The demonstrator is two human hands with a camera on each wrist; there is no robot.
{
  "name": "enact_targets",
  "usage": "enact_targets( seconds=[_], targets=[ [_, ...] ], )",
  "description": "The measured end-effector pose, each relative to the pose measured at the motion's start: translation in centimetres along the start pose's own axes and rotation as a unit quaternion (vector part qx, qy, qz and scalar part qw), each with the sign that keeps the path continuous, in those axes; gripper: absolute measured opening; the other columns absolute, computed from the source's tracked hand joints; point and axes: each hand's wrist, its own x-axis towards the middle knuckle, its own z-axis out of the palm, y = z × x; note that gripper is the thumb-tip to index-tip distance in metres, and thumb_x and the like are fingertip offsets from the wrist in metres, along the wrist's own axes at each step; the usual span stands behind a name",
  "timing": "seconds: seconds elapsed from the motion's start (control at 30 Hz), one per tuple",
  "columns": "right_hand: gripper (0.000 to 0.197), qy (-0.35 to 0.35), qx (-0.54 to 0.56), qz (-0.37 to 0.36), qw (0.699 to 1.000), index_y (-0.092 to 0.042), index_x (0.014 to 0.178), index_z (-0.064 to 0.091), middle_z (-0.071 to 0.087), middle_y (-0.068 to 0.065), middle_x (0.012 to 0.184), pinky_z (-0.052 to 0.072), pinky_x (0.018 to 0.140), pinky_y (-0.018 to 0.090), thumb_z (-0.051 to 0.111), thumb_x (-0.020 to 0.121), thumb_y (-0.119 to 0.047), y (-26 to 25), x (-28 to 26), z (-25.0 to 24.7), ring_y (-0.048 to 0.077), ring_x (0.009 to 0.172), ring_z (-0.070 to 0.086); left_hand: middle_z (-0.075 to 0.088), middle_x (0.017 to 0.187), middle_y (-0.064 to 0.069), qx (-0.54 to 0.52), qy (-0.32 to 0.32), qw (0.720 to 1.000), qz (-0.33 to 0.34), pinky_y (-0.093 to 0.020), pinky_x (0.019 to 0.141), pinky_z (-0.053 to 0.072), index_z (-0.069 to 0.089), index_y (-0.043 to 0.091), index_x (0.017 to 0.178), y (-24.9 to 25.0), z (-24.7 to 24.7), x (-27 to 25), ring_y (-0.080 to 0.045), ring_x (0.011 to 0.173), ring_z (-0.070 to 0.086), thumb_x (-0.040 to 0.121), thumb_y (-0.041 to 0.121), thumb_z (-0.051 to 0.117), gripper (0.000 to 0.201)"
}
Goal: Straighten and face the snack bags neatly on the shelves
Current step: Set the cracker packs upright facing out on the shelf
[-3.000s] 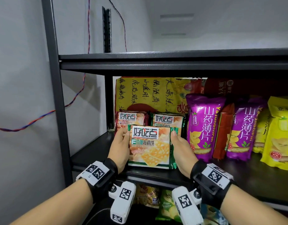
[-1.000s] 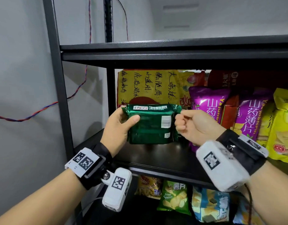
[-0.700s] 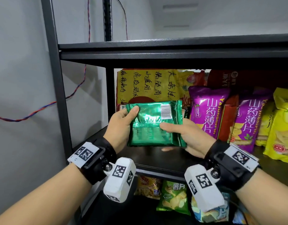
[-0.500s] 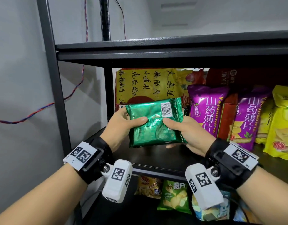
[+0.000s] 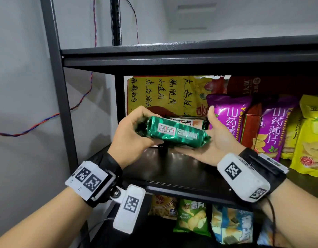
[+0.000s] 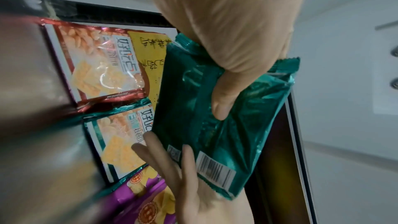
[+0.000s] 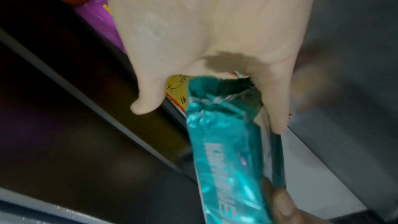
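Currently, green biscuit pack (image 5: 176,133): aloft before the middle shelf (image 5: 172,174), left hand (image 5: 131,136) gripping its left end, right hand (image 5: 213,140) open-palmed beneath the right; light, slippery foil, likely fragile contents—hold by the ends.

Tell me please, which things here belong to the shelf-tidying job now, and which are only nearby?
In the job: green cracker pack, held by left hand and right hand; two cracker packs behind it; shelf.

Only nearby: twisted red-blue wire; lower-shelf bags.
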Motion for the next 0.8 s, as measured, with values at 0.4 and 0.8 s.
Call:
enact_targets(
  seconds=[0.4, 0.8],
  targets=[
    [0.029, 0.083, -0.231, -0.017, 0.969, -0.003, 0.096, 0.079, 0.075, 0.017, 0.101, 0.061, 0.081, 0.04, 0.065, 0.072, -0.013, -0.8, 0.0, -1.6, 0.028, 0.089, 0.074, 0.046, 0.146, 0.02, 0.253, -0.081, 0.964, -0.004, -0.043, 0.114, 0.038, 0.064, 0.033, 0.128, -0.3, -1.2, -0.9, -0.008, 0.138, 0.033, 0.084, -0.005, 0.073, 0.059],
    [0.042, 0.154, -0.43, -0.316, 0.832, -0.006, 0.113, 0.063, 0.073, 0.011, 0.105, 0.058, 0.086, 0.043, 0.076, 0.076, 0.008, 1.4, 0.3, 0.5, 0.026, 0.097, 0.072, 0.033, 0.16, 0.01, 0.077, -0.095, 0.969, -0.215, -0.043, 0.123, 0.025, 0.033, 0.026, 0.154, 0.2, 3.3, -2.0, -0.009, 0.147, 0.03, 0.077, 0.053, 0.075, 0.091]
  ],
)
